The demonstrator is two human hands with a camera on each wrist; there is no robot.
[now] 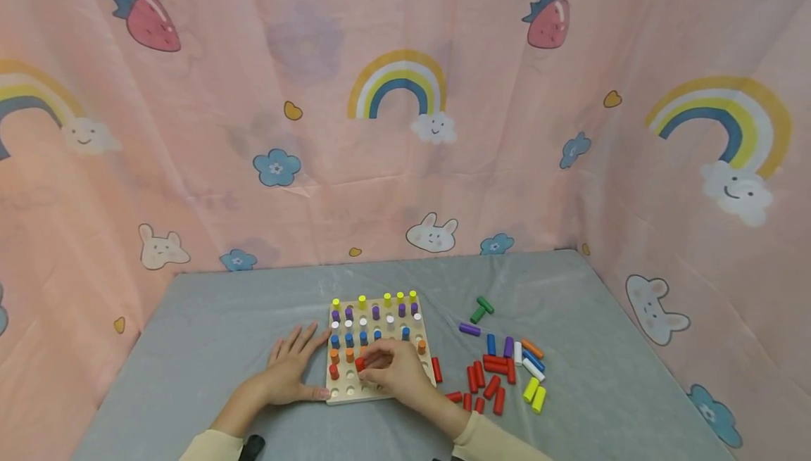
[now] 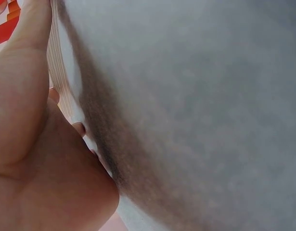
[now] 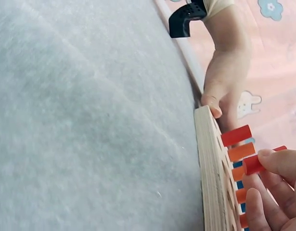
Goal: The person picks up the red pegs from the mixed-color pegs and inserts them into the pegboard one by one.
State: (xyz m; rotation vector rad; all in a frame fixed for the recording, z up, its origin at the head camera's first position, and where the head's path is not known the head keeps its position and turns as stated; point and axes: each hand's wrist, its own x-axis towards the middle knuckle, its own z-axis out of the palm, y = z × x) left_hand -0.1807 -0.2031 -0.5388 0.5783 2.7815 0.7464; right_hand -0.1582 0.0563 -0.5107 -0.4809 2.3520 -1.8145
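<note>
A wooden pegboard (image 1: 342,399) stands on the grey cloth, with rows of yellow, purple, white, blue and orange pegs in its holes. One red peg (image 1: 334,372) sits at the left of the red row. My right hand (image 1: 399,371) pinches another red peg (image 3: 253,164) between thumb and fingers, over the board near that row. In the right wrist view this peg is tilted and its end seems clear of the holes. My left hand (image 1: 288,369) lies at the board's left side with fingers spread, the thumb touching its front left corner.
Loose red pegs (image 1: 492,386) lie scattered right of the board, among a few blue, white, purple and orange ones. Two yellow pegs (image 1: 534,395) are at the near right, two green pegs (image 1: 481,309) farther back. A patterned pink curtain (image 1: 329,222) hangs behind the table.
</note>
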